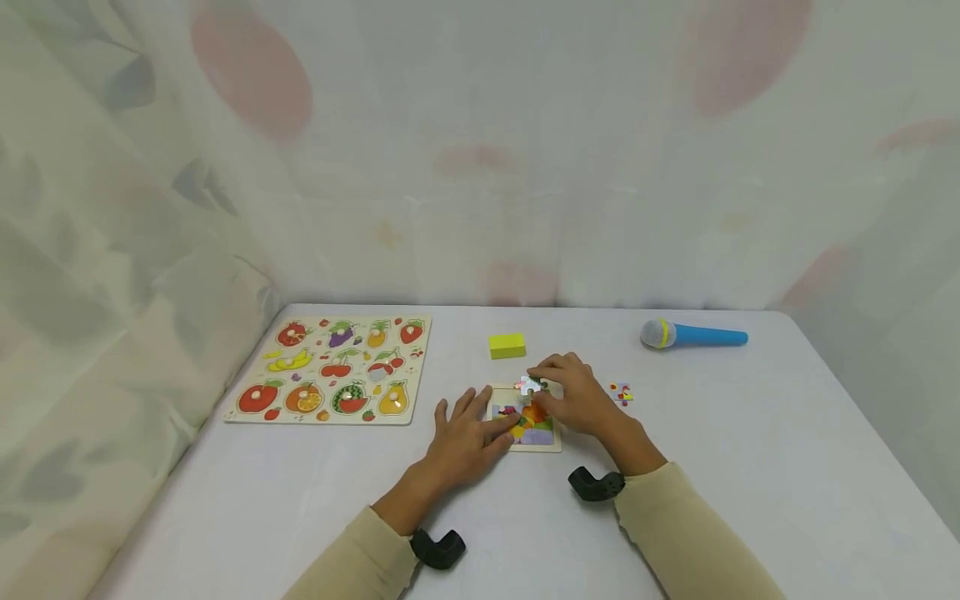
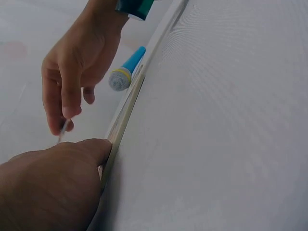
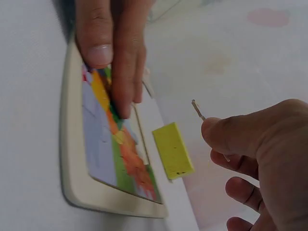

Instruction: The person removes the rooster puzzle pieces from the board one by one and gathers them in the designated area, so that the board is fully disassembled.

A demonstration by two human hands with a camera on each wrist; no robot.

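My left hand (image 1: 463,443) rests on the left part of a small framed jigsaw puzzle (image 1: 553,448), its fingers extended over the picture. Above the puzzle's upper edge, my right hand (image 1: 576,402) pinches a jigsaw piece (image 1: 530,385) between thumb and fingers. In the right wrist view that piece (image 3: 197,109) is seen edge-on, lifted off the board. Much of the assembled picture (image 3: 130,159) shows orange, yellow, green and lilac; the left fingers (image 3: 126,62) hide part of it. Another loose jigsaw piece (image 1: 622,394) lies to the right of my right hand.
A wooden fruit board (image 1: 315,412) with several knobbed pieces lies at the left. Behind the puzzle sits a yellow block (image 1: 507,346). A blue toy microphone (image 1: 705,335) lies at the back right, near the curtain (image 1: 480,225).
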